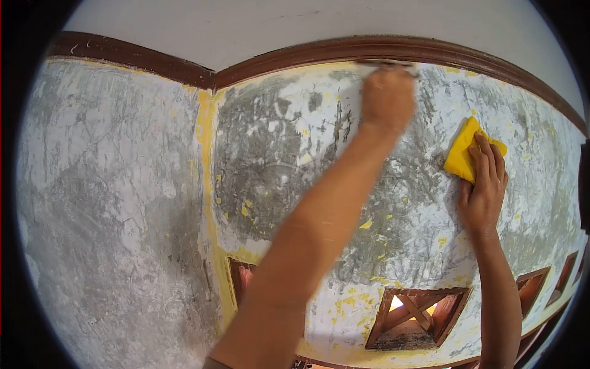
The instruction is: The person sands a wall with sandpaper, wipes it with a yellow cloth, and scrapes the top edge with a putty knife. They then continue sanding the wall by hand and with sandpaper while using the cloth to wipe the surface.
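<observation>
My left hand (388,101) is closed in a fist high on the wall, just under the brown trim. It grips a flat, thin-edged scraper (387,63), whose edge lies along the top of the wall; motion blurs the hand and tool, and the handle is hidden. Lower and to the right, my right hand (484,190) presses a folded yellow cloth (462,154) against the wall, fingers lying over it. Both hands work on a mottled grey and white wall (276,154) with flakes of yellow paint left on it.
Brown trim (381,46) runs below the white ceiling (246,24). A yellow-edged inside corner (208,154) joins a second scraped wall (110,184) at left. Square vent openings with wooden frames, one crossed by slats (418,312), line the lower wall.
</observation>
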Available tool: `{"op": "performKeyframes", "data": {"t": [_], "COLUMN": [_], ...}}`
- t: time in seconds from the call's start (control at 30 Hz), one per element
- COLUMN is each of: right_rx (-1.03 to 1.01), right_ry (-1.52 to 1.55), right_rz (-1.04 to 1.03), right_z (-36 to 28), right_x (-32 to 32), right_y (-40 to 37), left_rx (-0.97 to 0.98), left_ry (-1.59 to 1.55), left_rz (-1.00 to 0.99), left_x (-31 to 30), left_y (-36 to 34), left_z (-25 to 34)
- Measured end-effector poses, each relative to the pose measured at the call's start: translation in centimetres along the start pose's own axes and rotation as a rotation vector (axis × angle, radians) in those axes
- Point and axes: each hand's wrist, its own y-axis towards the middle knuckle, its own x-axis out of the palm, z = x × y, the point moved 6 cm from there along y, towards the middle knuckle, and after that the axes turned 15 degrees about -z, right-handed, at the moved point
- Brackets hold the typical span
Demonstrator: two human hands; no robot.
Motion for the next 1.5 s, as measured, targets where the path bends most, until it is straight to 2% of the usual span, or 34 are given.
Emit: {"op": "performKeyframes", "data": {"t": [0.1,0.13,0.17,0.23,0.27,0.3,0.37,0.4,0.47,0.5,0.53,0.57,0.6,0.67,0.77,0.87,0.93,1.0,1.07,1.13,1.17,1.23,1.27,1.33,1.4,1.43,1.47,1.5], "right_rx": [-0.032,-0.029,-0.034,-0.028,-0.03,-0.031,-0.014,-0.008,-0.001,-0.001,-0.002,-0.001,-0.002,-0.007,-0.018,-0.012,-0.013,-0.004,0.006,-0.011,-0.015,-0.049,-0.049,-0.041,-0.034,-0.034,-0.034,-0.04], "right_ry": [-0.008,-0.01,-0.003,0.015,0.03,0.045,0.043,0.034,0.032,0.021,0.018,0.026,0.036,0.037,0.055,0.055,0.072,0.054,0.034,0.04,0.045,0.036,0.035,0.024,0.015,0.006,0.011,0.018], "right_rz": [0.025,0.025,0.013,-0.005,0.003,0.013,0.01,0.005,0.009,0.028,0.039,0.031,0.02,0.016,-0.006,-0.003,-0.007,0.008,0.013,0.011,0.006,0.0,0.001,0.005,0.002,-0.002,-0.005,0.006], "right_z": [0.2,0.4,0.4,0.5,0.5,0.5,0.4,0.5,0.5,0.4,0.3,0.3,0.3,0.5,0.4,0.5,0.5,0.7,0.2,0.2,0.3,0.5,0.5,0.5,0.6,0.5,0.4,0.3], "right_x": [0.0,-0.1,-0.1,0.0,0.1,0.0,0.1,0.1,0.2,0.2,0.1,0.0,0.0,-0.2,0.1,0.2,-0.2,-0.1,0.0,0.0,0.1,0.2,0.2,0.1,0.0,0.1,0.3,0.3], "right_y": [-0.1,-0.1,-0.1,-0.1,0.0,-0.2,-0.2,-0.1,-0.4,-0.2,0.0,-0.1,-0.2,-0.2,-0.3,-0.3,-0.3,-0.2,-0.3,-0.3,-0.3,-0.2,-0.3,-0.4,-0.4,-0.5,-0.6,-0.5], "left_rx": [-0.118,-0.093,-0.07,0.038,0.006,-0.121,-0.137,-0.119,-0.377,-0.242,-0.257,-0.138,-0.226,-0.161,0.028,-0.017,0.007,-0.259,-0.453,-0.2,-0.042,-0.098,-0.117,0.059,0.102,-0.066,-0.153,-0.361], "left_ry": [-0.058,-0.009,0.042,0.098,0.126,0.11,0.122,0.121,0.048,0.056,0.078,0.159,0.074,0.025,0.063,0.071,0.087,0.207,0.088,0.115,-0.145,-0.055,-0.049,0.014,0.029,0.076,0.135,-0.035], "left_rz": [-0.006,-0.065,-0.13,-0.043,-0.054,-0.064,-0.033,-0.031,-0.097,0.009,0.051,0.099,0.008,0.067,0.039,0.037,0.062,0.003,-0.001,0.06,0.163,-0.058,-0.065,-0.054,-0.005,-0.058,0.035,-0.045], "left_x": [-0.1,-0.3,-1.0,-2.8,-4.7,-6.1,-8.1,-7.9,-6.7,-5.1,-3.2,-1.6,-1.3,-1.1,-1.5,-6.1,-7.1,-6.9,-6.3,-2.2,-0.5,-0.2,-0.5,-1.7,-2.8,-4.9,-7.1,-8.2], "left_y": [1.4,1.4,0.9,-1.7,-3.1,-4.1,-5.2,-4.1,-3.9,-2.9,-1.7,-0.4,0.6,1.0,-1.5,-4.3,-4.3,-5.2,-3.6,-1.5,-1.0,-0.1,-0.6,-0.7,-2.8,-4.3,-6.0,-7.5], "left_z": [0.3,-0.4,-2.2,-6.9,-9.2,-12.2,-16.4,-15.2,-13.5,-10.8,-7.6,-4.2,-1.3,-0.2,-3.8,-12.8,-14.6,-16.2,-11.1,-6.3,-3.4,0.8,-0.6,-3.4,-9.7,-12.4,-15.4,-20.4]}}
